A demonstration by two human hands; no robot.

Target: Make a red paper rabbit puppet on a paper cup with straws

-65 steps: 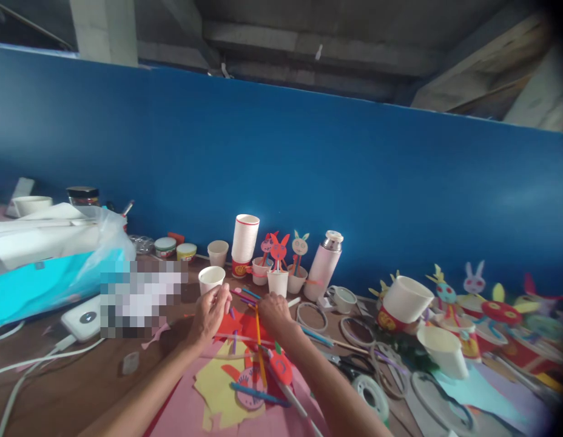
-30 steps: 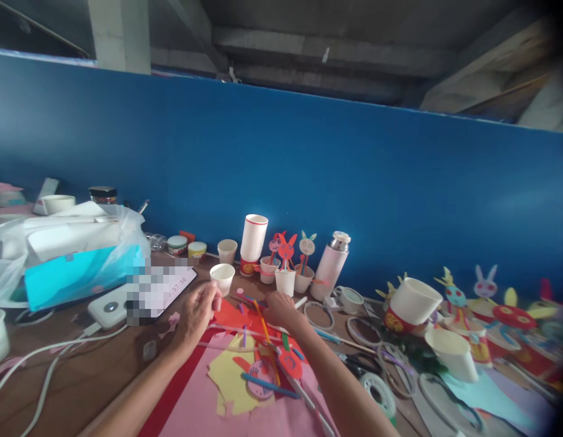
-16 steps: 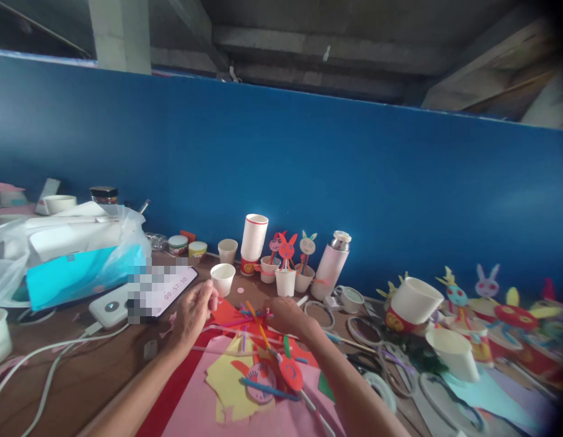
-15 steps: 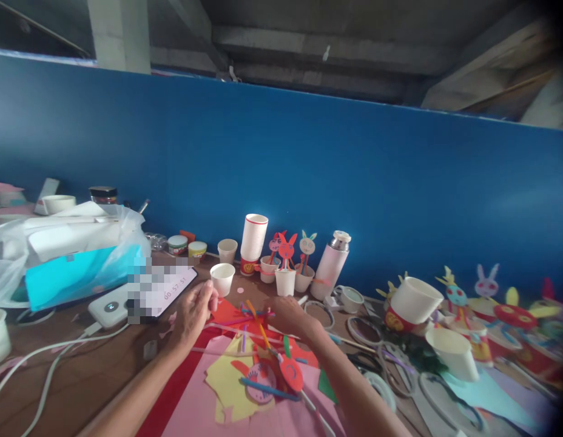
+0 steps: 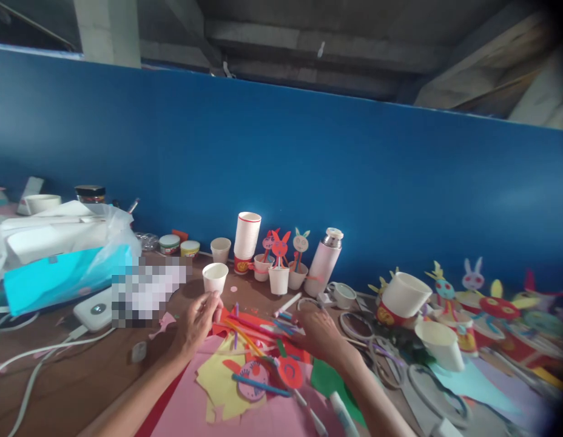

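Observation:
My left hand point(image 5: 200, 320) is closed, its fingers pressed together just in front of a white paper cup point(image 5: 215, 278). Whether it holds something small, or touches the cup, I cannot make out. My right hand point(image 5: 318, 331) reaches palm down over the right side of the craft pieces, close to a white pen-like stick point(image 5: 288, 304); its fingertips are mostly hidden. Between the hands lie coloured strips point(image 5: 247, 337) on red paper. Nearer me are a pink paper face point(image 5: 250, 388) with a blue strip across it, a red paper head point(image 5: 289, 371) and yellow paper point(image 5: 213, 382).
Behind stand stacked paper cups point(image 5: 247, 233), rabbit figures in cups point(image 5: 278, 280) and a pink thermos point(image 5: 324, 264). Tape rolls point(image 5: 357, 326) and more cups point(image 5: 440, 343) crowd the right. A power bank point(image 5: 93, 309), cables and a plastic bag point(image 5: 122, 227) lie left.
My right hand has moved right, off the strips, which now show more fully. My left hand stays by the cup, slightly lower. The view has turned a little to the right.

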